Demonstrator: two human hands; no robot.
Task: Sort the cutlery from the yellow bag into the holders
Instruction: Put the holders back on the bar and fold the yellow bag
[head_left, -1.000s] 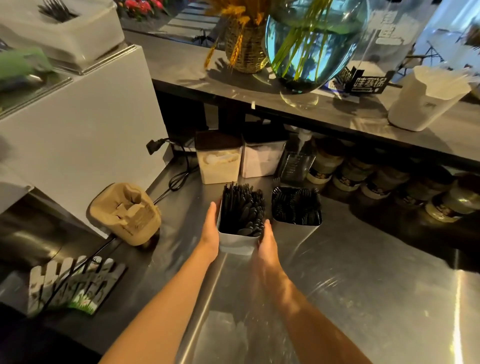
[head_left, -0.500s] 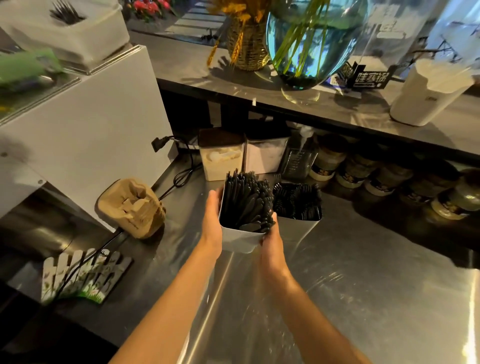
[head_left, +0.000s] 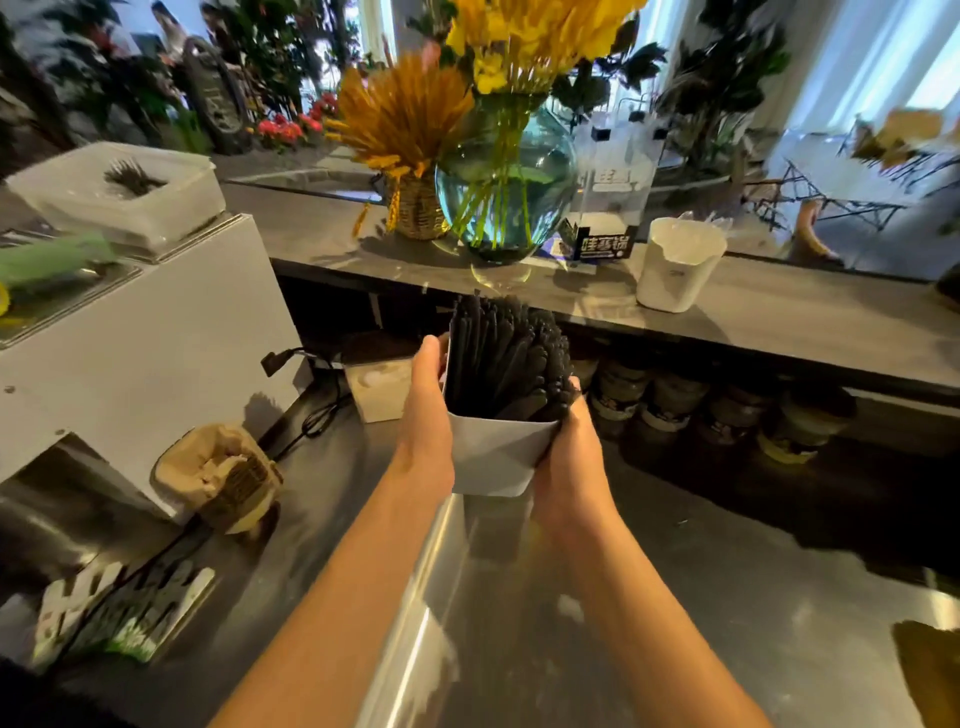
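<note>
Beneath you runs the steel worktop (head_left: 675, 597), and behind it, higher up, the grey counter (head_left: 779, 312). To your left stands a white cabinet (head_left: 145, 332) with a white lidded tub (head_left: 119, 197) on top. On the grey counter sits a blue-green glass vase (head_left: 506, 182) of yellow flowers, with a woven basket (head_left: 415, 208) of orange stalks just beside it on the left and a white paper cup (head_left: 675, 265) off to the right. A crumpled brown cup carrier (head_left: 218, 473) lies on the steel near the cabinet.

You hold the white holder (head_left: 493, 457) up off the worktop, in front of the counter edge, between both hands. It is packed with black cutlery (head_left: 509, 358) standing upright. Your left hand (head_left: 426, 410) lies flat along its left side with the thumb up at the rim; your right hand (head_left: 569, 457) cups its right side, with fingers wrapped around the wall.
</note>
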